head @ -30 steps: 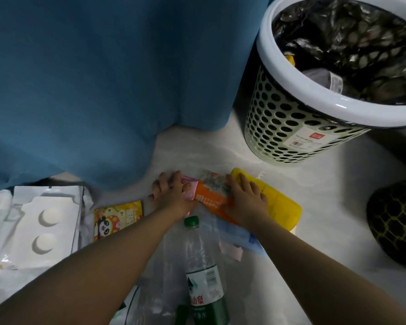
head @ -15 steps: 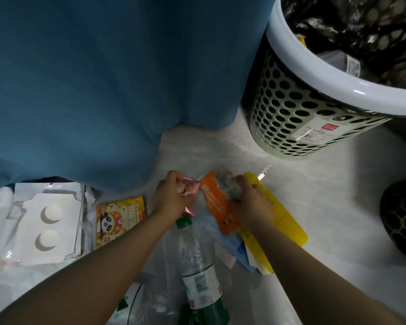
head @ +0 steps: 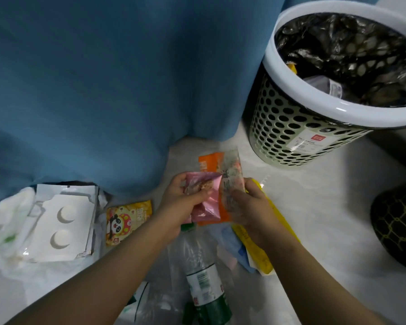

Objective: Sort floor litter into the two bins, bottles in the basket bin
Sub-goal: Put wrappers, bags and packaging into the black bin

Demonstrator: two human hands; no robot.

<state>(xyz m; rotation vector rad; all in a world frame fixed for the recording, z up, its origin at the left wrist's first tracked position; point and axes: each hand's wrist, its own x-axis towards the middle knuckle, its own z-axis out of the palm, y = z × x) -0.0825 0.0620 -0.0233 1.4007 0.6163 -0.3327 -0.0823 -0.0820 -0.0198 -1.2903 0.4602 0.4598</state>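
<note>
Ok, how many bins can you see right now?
2. A perforated bin with a white rim stands at upper right beside the blue curtain; a dark mesh bin sits at the right edge, partly cut off. More may lie outside the view.

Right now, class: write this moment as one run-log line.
left hand: holds pink wrapper | right hand: holds orange wrapper | bottle: lying on floor | status: wrappers in hand, not yet binned

A blue curtain (head: 92, 90) hung in broad folds over the upper left of the view, its hem meeting the pale, faintly veined floor (head: 326, 207) near the far edge.
</note>
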